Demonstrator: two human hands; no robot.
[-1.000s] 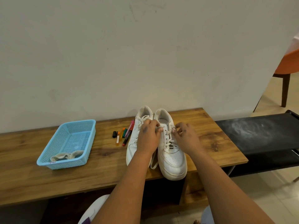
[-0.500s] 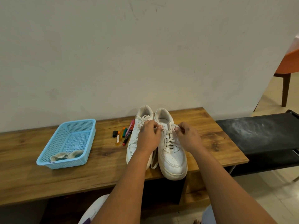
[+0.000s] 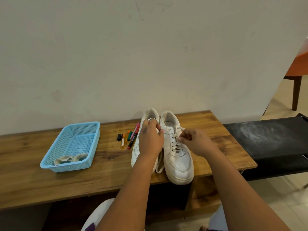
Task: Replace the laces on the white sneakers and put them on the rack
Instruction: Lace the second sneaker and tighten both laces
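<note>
Pinching a lace end in each hand, left hand [image 3: 150, 139] and right hand [image 3: 196, 141], over the right sneaker [image 3: 178, 157] on the bench [image 3: 100, 172], apparently to tighten it.

Home interior: wooden bench [image 3: 106, 174] against plain wall [image 3: 133, 55]; black rack [image 3: 270, 140] beside bench; orange chair [image 3: 298, 67] beyond.

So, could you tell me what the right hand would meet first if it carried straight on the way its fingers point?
The right hand points left across the right sneaker, so it would probably meet the left hand first.
</note>
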